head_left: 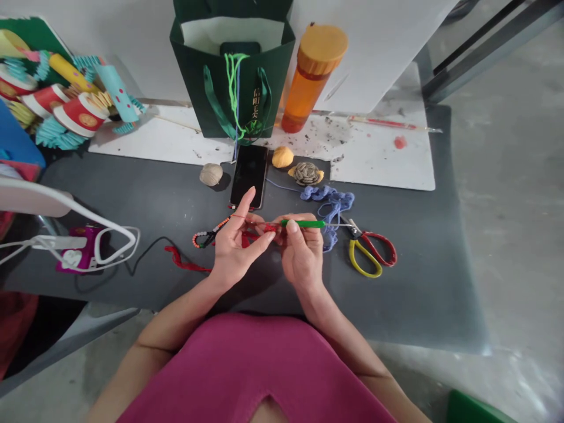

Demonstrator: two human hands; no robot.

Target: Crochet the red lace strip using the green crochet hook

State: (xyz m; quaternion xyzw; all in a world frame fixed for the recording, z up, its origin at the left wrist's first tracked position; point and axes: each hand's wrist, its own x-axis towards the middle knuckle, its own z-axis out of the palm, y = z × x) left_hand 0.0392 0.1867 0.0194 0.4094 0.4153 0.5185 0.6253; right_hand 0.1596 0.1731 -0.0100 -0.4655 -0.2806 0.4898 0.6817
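Note:
Over the grey tabletop my right hand [304,252] pinches a crochet hook with a green handle [311,224], its metal shaft showing at both ends. Against its tip my left hand [231,249] grips a small piece of red crochet work [269,228] between thumb and fingers, index finger raised with the yarn across it. A red yarn tail [189,265] trails on the table left of that hand. Just beyond the hands lies a black phone [250,173], and a beaded strap [210,234] is partly hidden by my left hand.
Scissors [362,236] with red and yellow handles lie right, beside blue-purple crochet [337,201]. Yarn balls [282,157] and a grey rosette [307,173] sit near the phone. Behind stand a green paper bag [185,64] and an orange bottle [304,88]. A white cable [118,229] crosses left.

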